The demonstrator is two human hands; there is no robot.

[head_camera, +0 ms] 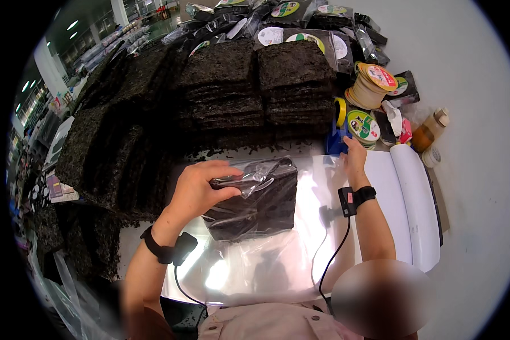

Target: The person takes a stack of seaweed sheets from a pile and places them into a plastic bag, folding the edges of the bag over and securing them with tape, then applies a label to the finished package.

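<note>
A stack of dried seaweed sheets in clear plastic (255, 204) lies before me. My left hand (206, 185) holds the plastic at the packet's upper left, thumb and fingers on either side of a gathered fold. My right hand (355, 154) has its fingertips at the front edge of a blue tape dispenser (335, 142), upper right of the packet. Whether tape is pinched between those fingers is too small to tell. A yellow tape roll (340, 111) shows at the dispenser. Beneath the packet lies a shiny clear sheet (238, 272) that reflects light.
Tall stacks of dried seaweed (221, 85) stand behind and to the left. Finished-looking labelled packets (306, 38) are piled at the back. Right of me are a stack of round labels (369, 87), a bottle of brown liquid (429, 129) and a white roll (414, 208).
</note>
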